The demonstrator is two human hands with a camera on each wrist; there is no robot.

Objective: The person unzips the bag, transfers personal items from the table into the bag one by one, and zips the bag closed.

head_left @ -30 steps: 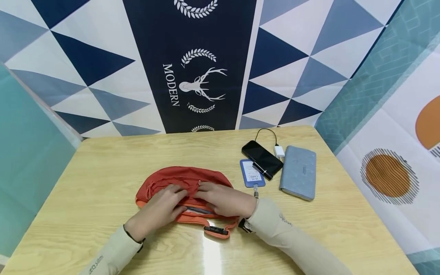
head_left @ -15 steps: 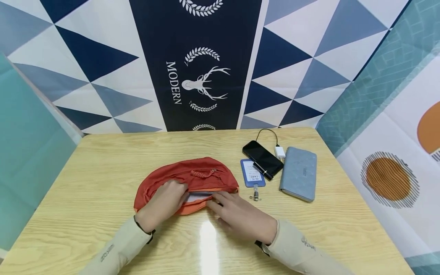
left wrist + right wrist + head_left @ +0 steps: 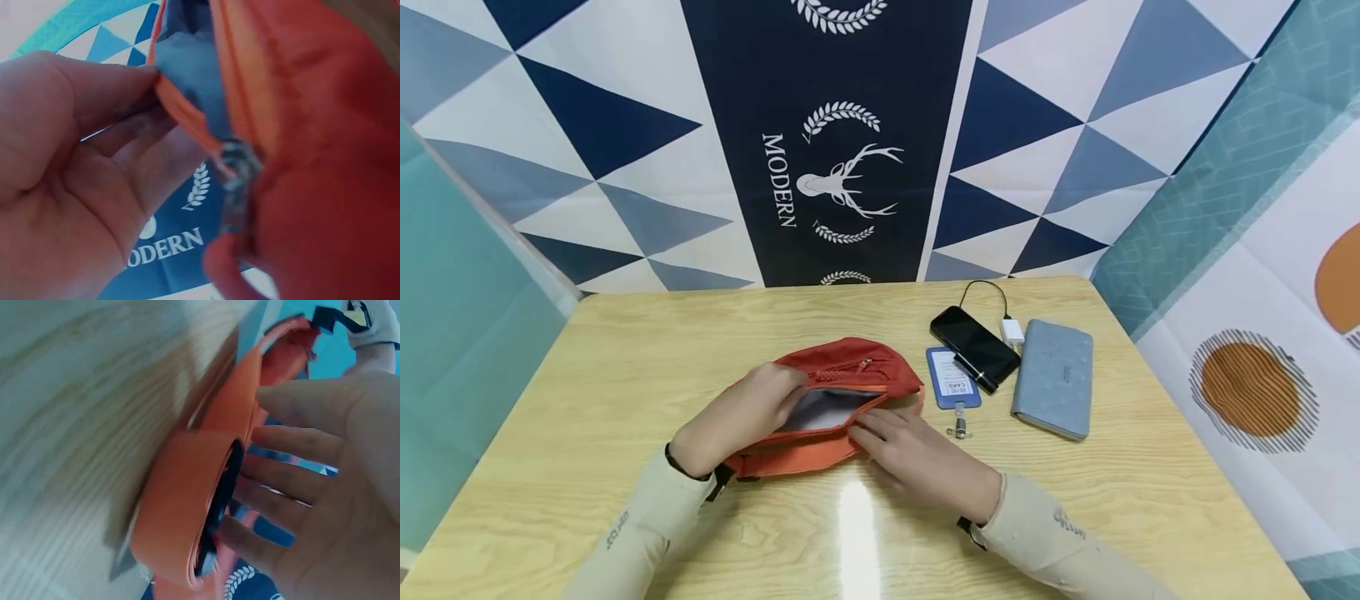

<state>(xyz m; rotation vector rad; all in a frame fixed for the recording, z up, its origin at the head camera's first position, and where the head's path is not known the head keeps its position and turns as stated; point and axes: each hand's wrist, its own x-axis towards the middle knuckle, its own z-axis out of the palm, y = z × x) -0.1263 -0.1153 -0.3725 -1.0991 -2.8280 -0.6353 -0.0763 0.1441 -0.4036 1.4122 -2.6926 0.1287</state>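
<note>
A red waist bag with orange edging lies on the table, its zipped mouth spread and pale grey lining showing. My left hand grips the far edge of that mouth; in the left wrist view, thumb and fingers pinch the orange edge beside the metal zip pull. At the near edge, toward the right end, my right hand holds the orange rim between thumb and fingers. A rolled orange strap with a black buckle part sits beside the right fingers in the right wrist view.
Right of the bag lie a blue card holder with a metal clip, a black phone with a pen-like stick, a white adapter on a black cable, and a grey-blue notebook. A patterned cloth wall stands behind the table.
The right hand has moved from the bag's front to its near rim. The left hand has lifted the far edge, and the mouth gapes wider. The bag has tilted, right end farther away.
</note>
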